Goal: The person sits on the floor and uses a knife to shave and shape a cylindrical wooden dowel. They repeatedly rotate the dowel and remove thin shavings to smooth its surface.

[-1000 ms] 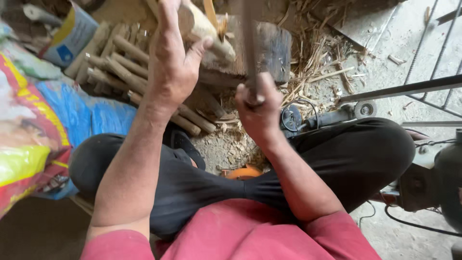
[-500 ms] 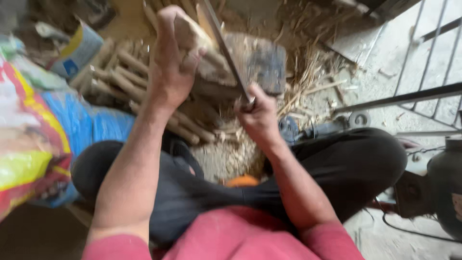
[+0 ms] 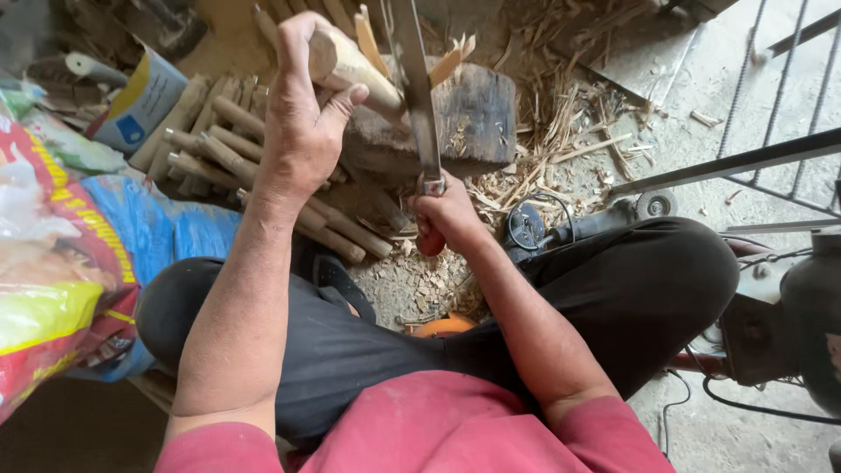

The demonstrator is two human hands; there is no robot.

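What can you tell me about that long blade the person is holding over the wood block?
The blade is long, flat and straight, of dull grey metal, with a metal collar where it joins a reddish handle. The right hand grips that handle, holding the blade nearly upright. Its edge rests against the pale wooden stick that the left hand steadies on the dark chopping block. Its tip runs out of view.

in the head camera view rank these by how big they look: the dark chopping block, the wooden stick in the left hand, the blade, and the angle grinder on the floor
1. Dark chopping block, clearly largest.
2. Blade, long but thin, top cut off by the frame.
3. Angle grinder looks about as big as the blade; unsure.
4. Wooden stick, partly hidden by the left hand.
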